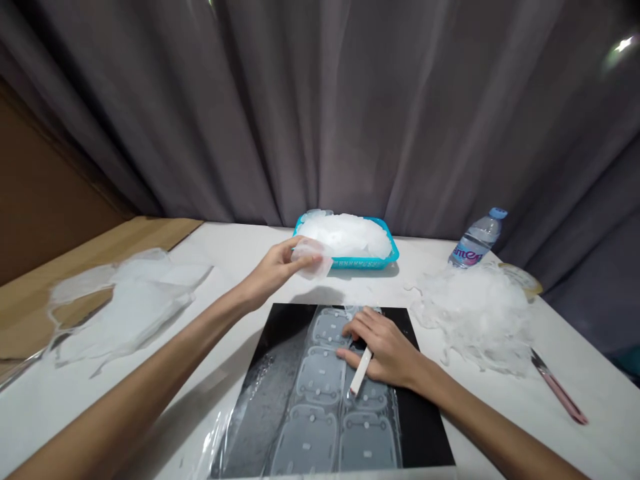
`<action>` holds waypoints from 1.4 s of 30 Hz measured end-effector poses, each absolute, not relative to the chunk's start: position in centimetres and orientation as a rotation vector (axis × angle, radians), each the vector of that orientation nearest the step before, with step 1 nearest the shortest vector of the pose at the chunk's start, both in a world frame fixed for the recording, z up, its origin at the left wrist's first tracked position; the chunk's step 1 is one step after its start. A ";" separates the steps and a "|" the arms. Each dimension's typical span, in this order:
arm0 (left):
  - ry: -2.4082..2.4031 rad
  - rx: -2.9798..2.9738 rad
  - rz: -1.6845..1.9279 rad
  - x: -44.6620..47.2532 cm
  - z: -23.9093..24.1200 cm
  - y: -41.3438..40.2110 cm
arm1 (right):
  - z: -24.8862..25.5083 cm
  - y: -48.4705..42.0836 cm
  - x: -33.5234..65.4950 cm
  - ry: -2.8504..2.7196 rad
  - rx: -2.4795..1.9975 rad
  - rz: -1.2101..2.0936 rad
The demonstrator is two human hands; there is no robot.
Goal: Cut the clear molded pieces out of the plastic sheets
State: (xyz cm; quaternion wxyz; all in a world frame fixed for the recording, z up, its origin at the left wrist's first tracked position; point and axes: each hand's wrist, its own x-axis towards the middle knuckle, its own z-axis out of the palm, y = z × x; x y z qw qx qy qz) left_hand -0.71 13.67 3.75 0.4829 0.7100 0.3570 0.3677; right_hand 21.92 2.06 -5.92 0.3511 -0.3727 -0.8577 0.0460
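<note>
My left hand (275,270) is closed, pinching a thin translucent rounded plastic piece (314,260) in front of the blue basket (367,263). That basket holds a heap of similar whitish pieces (347,233). My right hand (384,347) rests on a clear plastic sheet (320,377) moulded with rounded square shapes, and is wrapped round a slim white-handled tool (361,373). The tool's other end is hidden under the fingers. Beneath the sheet lies a black mat (423,427).
Whitish plastic scraps (480,310) are piled on the right, beside a water bottle (477,239) and a pink-handled cutter (559,390). More translucent sheet scraps (140,300) lie on the left, partly over cardboard (155,233). A grey curtain (320,113) hangs behind the white table.
</note>
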 end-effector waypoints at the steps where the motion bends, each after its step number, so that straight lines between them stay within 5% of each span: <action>1: 0.811 1.704 0.901 -0.2 4.2 13.7 | -5.8 1.9 22.0 -2.164 -0.953 0.099; 8: 0.663 1.638 0.736 2.6 3.3 10.1 | -5.5 1.3 22.4 -1.663 -1.047 0.128; 42: 0.463 2.306 0.665 0.8 2.6 8.6 | -5.6 1.1 22.6 -1.738 -0.869 -0.181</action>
